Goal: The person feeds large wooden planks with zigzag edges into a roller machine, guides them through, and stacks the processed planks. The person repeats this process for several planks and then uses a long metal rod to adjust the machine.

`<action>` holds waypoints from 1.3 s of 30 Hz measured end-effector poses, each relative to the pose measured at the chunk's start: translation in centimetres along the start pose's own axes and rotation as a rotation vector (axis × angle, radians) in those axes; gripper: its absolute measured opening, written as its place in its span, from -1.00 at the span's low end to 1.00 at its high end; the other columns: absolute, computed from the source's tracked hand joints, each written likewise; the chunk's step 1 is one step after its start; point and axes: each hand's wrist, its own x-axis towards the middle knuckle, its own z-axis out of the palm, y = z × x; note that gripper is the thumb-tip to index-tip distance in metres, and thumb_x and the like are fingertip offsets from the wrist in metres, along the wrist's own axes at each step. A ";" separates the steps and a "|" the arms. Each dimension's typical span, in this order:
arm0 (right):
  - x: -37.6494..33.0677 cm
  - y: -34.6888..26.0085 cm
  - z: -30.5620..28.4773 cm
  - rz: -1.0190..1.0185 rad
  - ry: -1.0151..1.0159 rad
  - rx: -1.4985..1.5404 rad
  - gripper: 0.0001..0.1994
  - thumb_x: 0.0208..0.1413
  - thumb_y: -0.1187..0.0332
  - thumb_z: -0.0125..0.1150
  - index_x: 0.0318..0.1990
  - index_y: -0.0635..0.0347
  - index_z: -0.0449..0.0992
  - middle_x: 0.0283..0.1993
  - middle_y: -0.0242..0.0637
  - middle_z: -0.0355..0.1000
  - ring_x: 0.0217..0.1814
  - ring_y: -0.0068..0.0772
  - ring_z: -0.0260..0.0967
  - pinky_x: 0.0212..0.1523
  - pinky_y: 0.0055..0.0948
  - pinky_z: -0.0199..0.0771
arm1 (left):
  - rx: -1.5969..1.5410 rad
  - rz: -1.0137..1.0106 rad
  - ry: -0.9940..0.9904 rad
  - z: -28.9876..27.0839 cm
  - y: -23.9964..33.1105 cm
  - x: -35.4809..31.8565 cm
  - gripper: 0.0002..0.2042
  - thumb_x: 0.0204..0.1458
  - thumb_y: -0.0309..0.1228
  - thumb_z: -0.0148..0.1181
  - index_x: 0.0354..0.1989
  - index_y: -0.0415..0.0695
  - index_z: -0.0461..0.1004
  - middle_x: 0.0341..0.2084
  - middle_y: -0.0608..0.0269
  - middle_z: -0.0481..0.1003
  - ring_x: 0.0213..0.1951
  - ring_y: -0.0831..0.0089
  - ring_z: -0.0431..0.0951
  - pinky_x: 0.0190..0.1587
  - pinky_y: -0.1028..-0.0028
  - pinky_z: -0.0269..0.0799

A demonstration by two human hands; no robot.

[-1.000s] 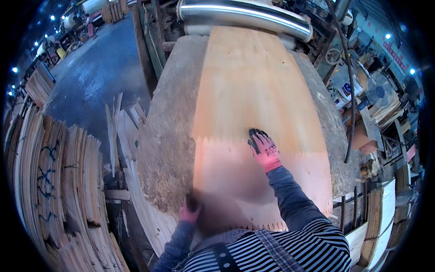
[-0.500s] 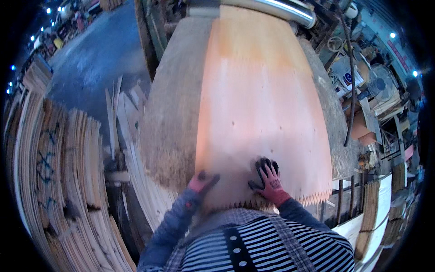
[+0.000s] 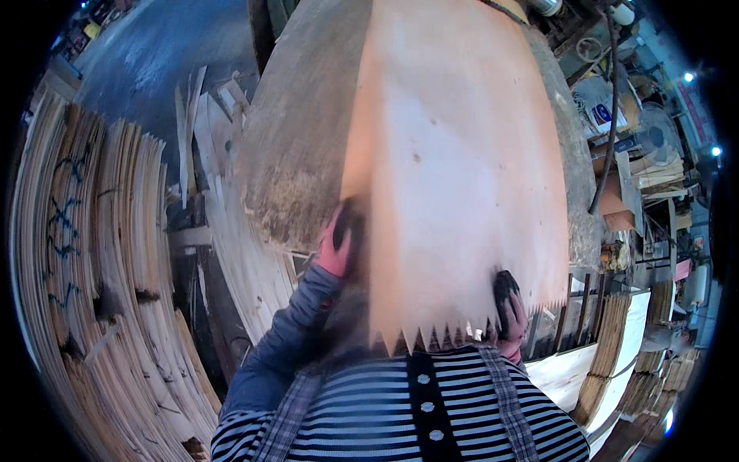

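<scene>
A thin, pale orange wood veneer sheet stretches away from my body over a worn grey board. Its near end is jagged, with sawtooth points, and the near left part stands lifted off the board. At the sheet's left edge is my left hand, in a pink and black work glove, fingers curled on that edge and partly smeared by motion. My right hand, gloved the same way, grips the near jagged edge toward the right, black fingertips on top; its thumb is hidden.
Tall stacks of veneer stand at the left, with loose strips beside them. A dark hanging cable runs down on the right, near a white bucket and a fan. Further veneer bundles stand lower right.
The sheet has slid nearer to my body and its near left part has risen. My left hand has moved up along the left edge; my right hand has moved right to the jagged edge and closed.
</scene>
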 end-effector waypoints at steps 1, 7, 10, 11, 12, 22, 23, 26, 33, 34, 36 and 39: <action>2.2 -1.2 -0.5 0.023 -0.047 -0.049 -0.53 -0.17 0.22 0.05 -0.07 0.27 0.28 0.01 0.05 0.17 0.03 0.14 0.10 0.03 -0.07 0.11 | 0.621 -0.085 -0.044 0.5 -3.0 -1.1 -0.52 -0.04 -0.29 -0.10 0.07 -0.23 0.07 -0.01 -0.09 0.18 -0.04 -0.01 0.22 0.01 0.24 0.13; 14.4 1.7 3.7 -0.056 -0.043 -0.199 -0.54 -0.28 0.27 0.18 -0.11 0.13 0.34 -0.06 -0.14 0.27 -0.04 -0.03 0.20 -0.02 -0.19 0.20 | 0.763 -0.252 -0.045 3.5 -4.0 -0.9 -0.27 -0.27 -0.08 0.12 0.11 -0.10 0.02 -0.01 0.00 0.20 0.03 -0.01 0.14 0.08 0.09 -0.07; 20.0 4.9 6.3 -0.031 0.000 -0.222 -0.57 -0.20 0.22 0.14 -0.09 0.08 0.34 -0.04 -0.19 0.26 -0.02 -0.07 0.19 0.01 -0.24 0.17 | 0.624 -0.238 0.046 2.9 -2.9 0.5 -0.25 -0.27 -0.19 0.17 0.10 -0.24 -0.03 -0.06 -0.06 0.23 0.00 0.02 0.17 0.07 0.19 -0.01; 21.8 5.9 7.2 -0.025 -0.001 -0.229 -0.58 -0.18 0.20 0.12 -0.08 0.05 0.34 -0.03 -0.21 0.26 -0.01 -0.08 0.19 0.01 -0.25 0.17 | 0.631 -0.247 0.026 2.6 -2.9 0.8 -0.25 -0.27 -0.24 0.19 0.10 -0.27 -0.04 -0.07 -0.07 0.24 -0.02 0.02 0.18 0.06 0.22 0.02; 23.5 6.8 8.0 -0.019 -0.002 -0.235 -0.59 -0.16 0.19 0.10 -0.07 0.03 0.33 -0.02 -0.23 0.26 -0.01 -0.09 0.19 0.02 -0.27 0.16 | 0.647 -0.251 0.019 2.6 -2.7 1.1 -0.25 -0.27 -0.25 0.19 0.10 -0.25 -0.04 -0.08 -0.06 0.25 -0.02 0.04 0.20 0.05 0.23 0.04; 33.4 14.0 15.6 0.133 -0.012 -0.415 -0.44 -0.11 0.10 0.04 0.08 0.09 0.15 0.14 -0.13 0.04 0.20 -0.12 -0.11 0.21 -0.18 -0.29 | 0.379 -0.527 0.071 0.9 -3.7 2.8 -0.43 -0.27 -0.18 0.21 -0.01 -0.08 0.24 -0.23 0.08 0.40 -0.20 0.23 0.42 -0.14 0.36 0.30; 32.5 13.2 16.0 0.079 0.008 -0.400 -0.43 -0.11 0.10 0.04 0.08 0.11 0.13 0.14 -0.12 0.02 0.21 -0.10 -0.12 0.21 -0.16 -0.29 | 0.363 -0.630 0.059 0.3 -1.3 4.1 -0.44 -0.24 -0.20 0.17 0.00 -0.09 0.22 -0.21 0.05 0.39 -0.17 0.20 0.40 -0.11 0.33 0.29; 26.4 9.2 14.6 -0.074 -0.101 -0.300 -0.32 -0.16 0.03 0.07 0.11 0.15 0.07 0.15 -0.08 -0.02 0.22 -0.05 -0.17 0.20 -0.10 -0.29 | 0.169 -0.715 0.059 -0.2 -5.9 3.1 -0.52 -0.18 -0.36 0.14 -0.02 -0.13 0.24 -0.16 0.09 0.37 -0.11 0.31 0.38 -0.06 0.40 0.28; 7.6 6.1 9.9 0.043 -0.753 -0.241 -0.19 -0.37 0.02 0.19 0.13 0.08 0.05 0.18 -0.09 -0.08 0.24 0.03 -0.23 0.17 0.06 -0.32 | -0.503 -0.414 -0.192 -0.6 -2.9 5.8 -0.60 -0.11 -0.54 0.09 -0.03 -0.27 0.23 -0.27 0.24 0.41 -0.22 0.54 0.38 -0.16 0.56 0.31; 5.4 5.6 9.1 0.049 -0.853 -0.269 -0.17 -0.40 0.02 0.21 0.13 0.09 0.05 0.18 -0.09 -0.07 0.24 0.04 -0.23 0.17 0.07 -0.32 | -0.573 -0.410 -0.241 0.0 2.1 7.3 -0.60 -0.11 -0.55 0.08 -0.03 -0.28 0.22 -0.27 0.25 0.41 -0.22 0.54 0.37 -0.14 0.56 0.30; 1.3 8.7 11.5 -0.093 -0.511 -0.165 -0.12 -0.50 0.02 0.27 0.09 0.18 0.08 0.15 0.04 -0.06 0.21 0.12 -0.20 0.14 0.08 -0.24 | -0.604 -0.328 -0.333 1.5 7.0 9.0 -0.58 -0.11 -0.54 0.07 -0.01 -0.31 0.19 -0.22 0.23 0.39 -0.18 0.53 0.37 -0.11 0.54 0.28; 2.2 5.1 9.0 -0.069 -0.200 0.047 -0.20 -0.39 0.10 0.24 0.08 0.24 0.07 0.14 0.13 -0.08 0.16 0.18 -0.14 0.10 0.01 -0.10 | -0.649 -0.275 -0.262 4.1 13.7 8.7 -0.52 -0.11 -0.49 0.10 0.01 -0.35 0.14 -0.21 0.21 0.38 -0.17 0.54 0.35 -0.10 0.57 0.26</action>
